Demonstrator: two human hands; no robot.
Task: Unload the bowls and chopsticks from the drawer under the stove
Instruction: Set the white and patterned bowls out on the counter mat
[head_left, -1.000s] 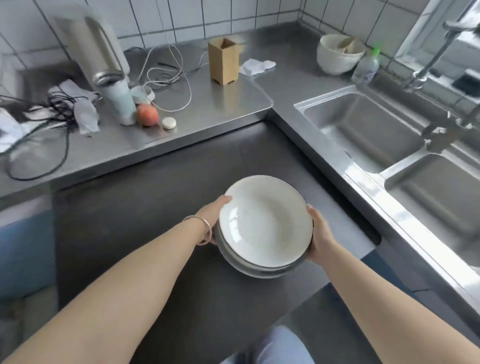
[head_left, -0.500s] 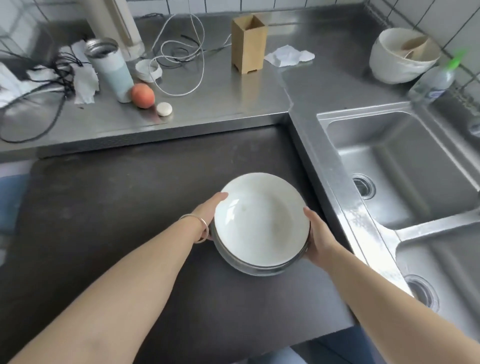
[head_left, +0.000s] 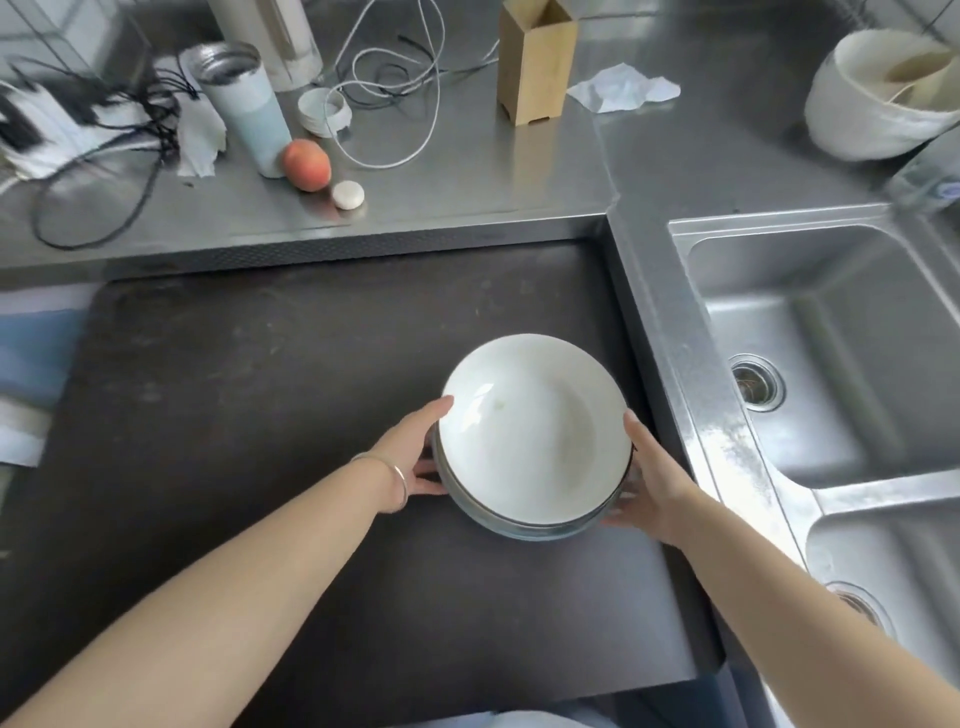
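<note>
A stack of white shallow bowls (head_left: 535, 426) with dark rims sits low over the dark stove top (head_left: 260, 415), near its right edge. My left hand (head_left: 415, 447) grips the stack's left side, a silver bangle on the wrist. On the stack's right side my right hand (head_left: 649, 483) holds the rim and underside. Whether the stack rests on the surface or hangs just above it cannot be told. No drawer or chopsticks are in view.
A steel counter (head_left: 467, 171) behind holds a tumbler (head_left: 249, 114), a peach (head_left: 306, 165), cables (head_left: 395, 78), a wooden holder (head_left: 535, 62), a tissue (head_left: 623, 85) and a white bowl (head_left: 878, 93). A double steel sink (head_left: 841, 332) lies right.
The stack of bowls has come down toward the stove top, still in both hands, and my view has tilted further downward over the counter.
</note>
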